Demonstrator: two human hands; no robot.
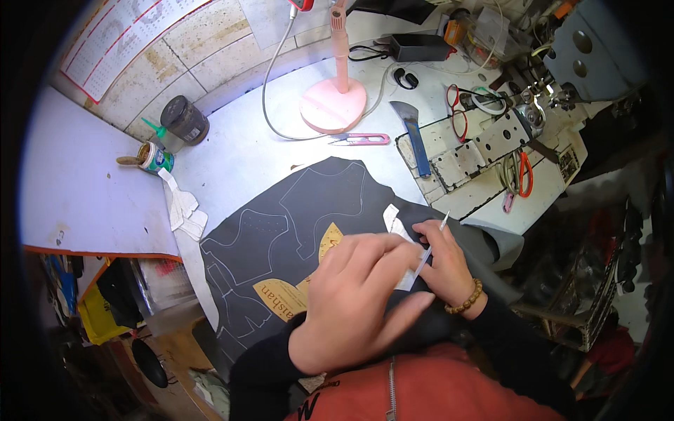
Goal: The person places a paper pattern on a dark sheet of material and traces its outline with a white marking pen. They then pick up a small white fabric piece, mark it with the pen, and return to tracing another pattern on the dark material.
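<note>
A sheet of black material (316, 193), marked with white pattern outlines, lies across the table in front of me. My right hand (449, 266), with a beaded bracelet at the wrist, holds a slim silvery pen (425, 259) between thumb and fingers. Over the sheet, my left hand (361, 295) reaches toward the pen with its thumb apart; its fingertips are beside a white pattern piece (394, 220). That piece is partly covered by both hands. Tan card templates (282, 297) with printing lie under and beside my left hand, partly hidden.
A pink lamp base (332, 105) stands at the back, with pink thread snips (365, 139) before it. Right of these are a blue-handled knife (415, 147), red-framed glasses (458, 123) and a sewing machine (502, 144). White pattern pieces (187, 214) and an open jar (156, 159) are left.
</note>
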